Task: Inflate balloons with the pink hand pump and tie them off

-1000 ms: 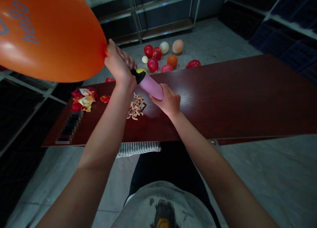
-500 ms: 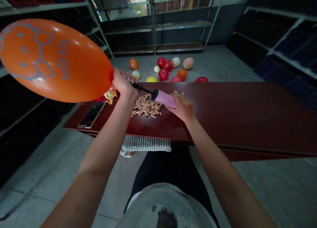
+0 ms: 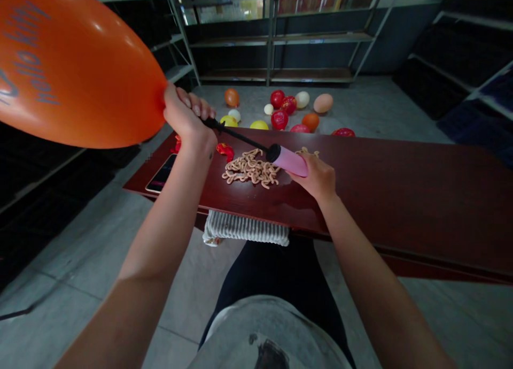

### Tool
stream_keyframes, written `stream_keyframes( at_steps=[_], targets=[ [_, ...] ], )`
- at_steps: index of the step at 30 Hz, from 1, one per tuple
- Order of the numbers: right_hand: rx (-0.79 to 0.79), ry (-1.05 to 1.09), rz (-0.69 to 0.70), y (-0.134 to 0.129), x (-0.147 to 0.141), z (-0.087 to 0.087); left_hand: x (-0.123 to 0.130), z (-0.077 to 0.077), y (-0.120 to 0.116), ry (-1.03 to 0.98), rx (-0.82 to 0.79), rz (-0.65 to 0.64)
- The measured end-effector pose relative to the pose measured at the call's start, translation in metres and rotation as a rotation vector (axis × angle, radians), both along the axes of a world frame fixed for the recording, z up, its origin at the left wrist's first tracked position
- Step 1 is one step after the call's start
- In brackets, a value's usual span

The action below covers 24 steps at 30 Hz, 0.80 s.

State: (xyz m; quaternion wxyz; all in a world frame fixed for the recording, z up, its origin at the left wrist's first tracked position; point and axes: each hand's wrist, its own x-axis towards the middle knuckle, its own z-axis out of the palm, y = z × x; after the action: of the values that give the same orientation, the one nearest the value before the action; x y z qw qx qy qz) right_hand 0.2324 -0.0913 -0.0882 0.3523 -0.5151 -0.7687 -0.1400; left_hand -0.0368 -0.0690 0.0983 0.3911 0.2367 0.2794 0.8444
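Note:
A large inflated orange balloon [image 3: 100, 75] with blue lettering fills the upper left, cut off by the frame edge. My left hand [image 3: 188, 112] is closed around its neck and the black end of a hand balloon pump [image 3: 290, 161]. The pump's thin black rod [image 3: 243, 138] stretches between my hands, drawn well out of the pink barrel. My right hand [image 3: 318, 175] wraps round the barrel's far end. Below the rod, a pile of beige, twisted, string-like pieces [image 3: 252, 168] lies on the table. The balloon's neck is hidden in my fingers.
The dark red table [image 3: 401, 192] runs to the right. On it lie a phone [image 3: 161, 174], partly behind my left forearm, and a limp red balloon [image 3: 225, 151]. Several inflated balloons [image 3: 279, 119] rest on the floor beyond. Metal shelves [image 3: 312, 39] stand behind.
My hands have moved apart, and more of the pump's black rod shows outside the barrel. The balloon has shifted left and up, partly out of view. The view has turned slightly left.

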Motion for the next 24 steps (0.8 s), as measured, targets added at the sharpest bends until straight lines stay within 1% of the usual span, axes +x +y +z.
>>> stream_keyframes(
  at_steps=[4, 8, 11, 13, 15, 16, 20, 22, 24],
  targets=[
    [-0.016, 0.076, -0.034, -0.001, 0.002, -0.002, 0.03, 0.021, 0.001, 0.104, 0.11, -0.055],
    [-0.016, 0.157, -0.061, -0.001, 0.004, -0.003, 0.062, 0.043, 0.013, 0.199, 0.249, -0.092],
    [-0.028, 0.213, -0.111, 0.001, 0.005, -0.004, 0.085, 0.053, 0.026, 0.287, 0.27, -0.123],
    [-0.04, 0.244, -0.137, 0.003, 0.006, -0.005, 0.104, 0.055, 0.034, 0.312, 0.245, -0.169],
    [-0.044, 0.28, -0.161, 0.004, 0.005, -0.005, 0.126, 0.049, 0.04, 0.32, 0.197, -0.233],
    [-0.044, 0.299, -0.172, 0.004, 0.005, -0.005, 0.137, 0.044, 0.042, 0.322, 0.176, -0.265],
    [-0.054, 0.362, -0.213, 0.006, 0.004, -0.004, 0.18, 0.011, 0.05, 0.289, 0.107, -0.329],
    [-0.063, 0.374, -0.246, 0.007, 0.004, -0.003, 0.192, -0.006, 0.054, 0.282, 0.042, -0.359],
    [-0.082, 0.361, -0.277, 0.007, 0.004, -0.002, 0.197, -0.016, 0.056, 0.283, -0.014, -0.383]
  ],
)
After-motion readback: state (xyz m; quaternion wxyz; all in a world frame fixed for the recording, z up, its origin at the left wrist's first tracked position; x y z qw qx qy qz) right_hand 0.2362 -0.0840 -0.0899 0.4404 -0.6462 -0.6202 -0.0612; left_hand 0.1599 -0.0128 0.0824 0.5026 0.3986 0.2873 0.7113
